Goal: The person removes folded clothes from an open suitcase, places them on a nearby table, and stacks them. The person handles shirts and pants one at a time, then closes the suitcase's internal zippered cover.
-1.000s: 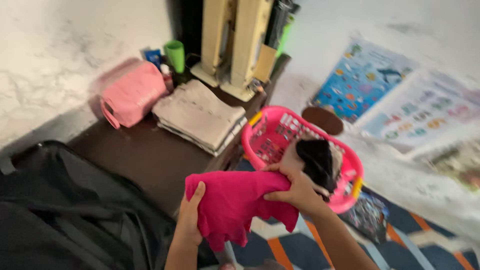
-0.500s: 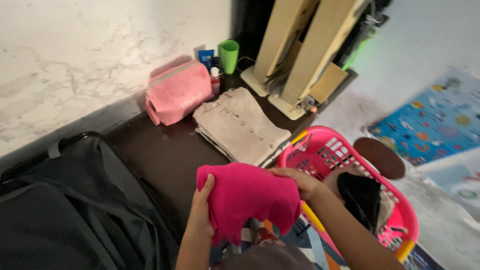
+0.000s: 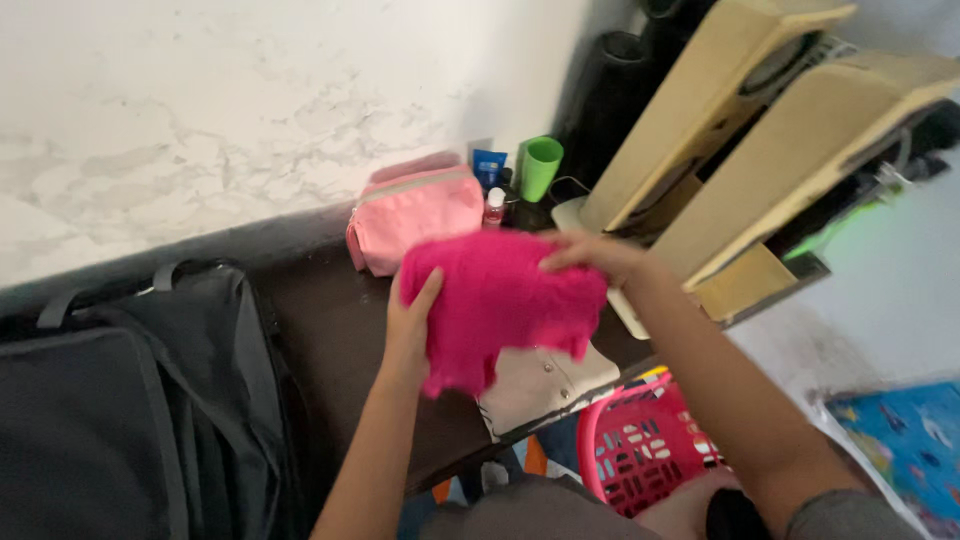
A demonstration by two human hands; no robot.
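Note:
Both my hands hold a folded bright pink cloth [image 3: 495, 300] above the dark brown table [image 3: 330, 330]. My left hand [image 3: 410, 325] grips its left edge, thumb on top. At the cloth's upper right corner, my right hand [image 3: 590, 255] pinches the fabric. The cloth hangs over a folded beige buttoned garment [image 3: 540, 385] that lies on the table, mostly hidden beneath it.
A pink pouch [image 3: 415, 215] stands by the marble wall, with a green cup [image 3: 541, 168] and small bottles beside it. A black bag [image 3: 130, 400] fills the left. A pink laundry basket [image 3: 645, 455] sits below the table edge. Tilted beige boards [image 3: 760, 150] rise on the right.
My hands carried the pink cloth from beside the basket up and over the table, above the beige garment. The view swung left, so the basket now sits at the bottom.

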